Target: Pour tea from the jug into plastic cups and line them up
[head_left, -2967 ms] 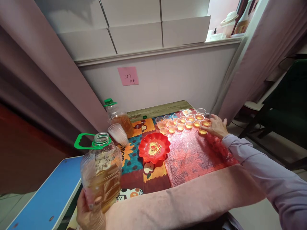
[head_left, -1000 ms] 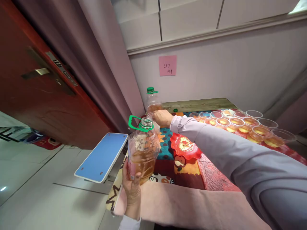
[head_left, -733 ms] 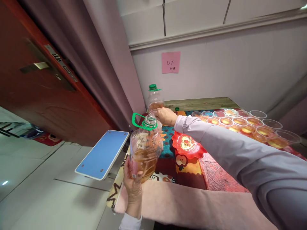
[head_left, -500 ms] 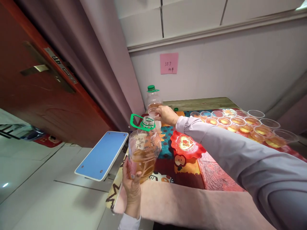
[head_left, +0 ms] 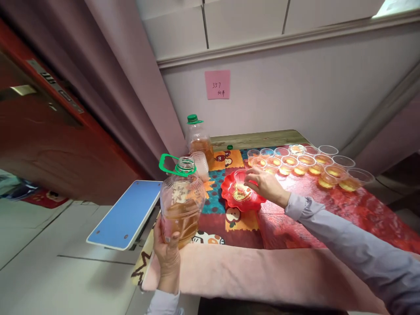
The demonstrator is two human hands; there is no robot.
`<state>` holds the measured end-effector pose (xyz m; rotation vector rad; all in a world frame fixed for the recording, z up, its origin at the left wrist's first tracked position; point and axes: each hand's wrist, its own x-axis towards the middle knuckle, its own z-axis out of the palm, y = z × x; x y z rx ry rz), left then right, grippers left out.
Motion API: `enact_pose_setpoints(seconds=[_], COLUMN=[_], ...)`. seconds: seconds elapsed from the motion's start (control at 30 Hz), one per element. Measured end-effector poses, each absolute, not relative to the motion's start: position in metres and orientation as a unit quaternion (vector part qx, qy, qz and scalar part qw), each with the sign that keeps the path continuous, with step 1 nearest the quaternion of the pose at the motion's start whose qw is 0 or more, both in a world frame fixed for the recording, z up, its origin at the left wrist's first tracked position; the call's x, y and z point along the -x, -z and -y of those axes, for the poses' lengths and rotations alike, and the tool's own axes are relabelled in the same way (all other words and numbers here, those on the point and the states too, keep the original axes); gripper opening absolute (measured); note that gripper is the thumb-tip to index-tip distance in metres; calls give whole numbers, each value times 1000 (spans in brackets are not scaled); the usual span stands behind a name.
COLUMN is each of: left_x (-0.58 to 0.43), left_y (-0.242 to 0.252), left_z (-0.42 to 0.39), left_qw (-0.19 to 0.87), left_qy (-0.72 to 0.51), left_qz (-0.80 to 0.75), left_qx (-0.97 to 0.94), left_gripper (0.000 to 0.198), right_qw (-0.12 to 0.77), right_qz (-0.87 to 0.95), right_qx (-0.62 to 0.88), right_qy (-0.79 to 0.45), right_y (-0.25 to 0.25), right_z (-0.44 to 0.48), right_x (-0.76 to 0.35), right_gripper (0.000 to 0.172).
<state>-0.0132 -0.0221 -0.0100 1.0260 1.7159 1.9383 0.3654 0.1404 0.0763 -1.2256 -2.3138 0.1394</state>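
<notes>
My left hand (head_left: pixel 168 253) grips the bottom of an open clear jug (head_left: pixel 181 201), roughly a third full of amber liquid, with a green handle ring, held upright at the table's near left corner. My right hand (head_left: pixel 266 186) pinches the rim of an empty clear plastic cup (head_left: pixel 240 176) over the red scalloped plate (head_left: pixel 229 195); whether the cup rests on the plate I cannot tell. A stack of clear cups (head_left: pixel 200 165) stands behind the jug, beside a capped bottle (head_left: pixel 197 139) of amber liquid.
Several small cups of amber liquid (head_left: pixel 305 161) line the far right of the table, on a red mat (head_left: pixel 328 205). A blue board (head_left: pixel 124 214) juts out left of the table. A pink cloth (head_left: pixel 249 271) drapes the near edge. A loose green cap (head_left: pixel 230 147) lies at the back.
My right hand left the cup stack with one cup and carried it right to the red plate. The jug stayed in my left hand. The view shifted right.
</notes>
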Motion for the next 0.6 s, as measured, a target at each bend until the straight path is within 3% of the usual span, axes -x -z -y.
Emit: enact_pose_setpoints(seconds=[0.13,0.4,0.47,0.6], left_x=[10,6,6,10], left_y=[8,0,-1,3], left_z=[19,18,18,18], left_qw=[178,164,155,153], left_qy=[-683,-673,-676,-676], left_qz=[-613,-620,-617,-620], left_qx=[-355,-368,-371,-369], left_gripper=[97,102,100,100], right_qw=[257,234,247,296], right_qz=[846,860,856,825], right_qx=[465,451,452,480], right_qy=[-35,-41,-40,-36], right_y=[-51,-52,-53,-51], right_z=[-130,-133,-129,-125], right_x=[-370,-370,-373,-379], right_gripper=[23,21,30,69])
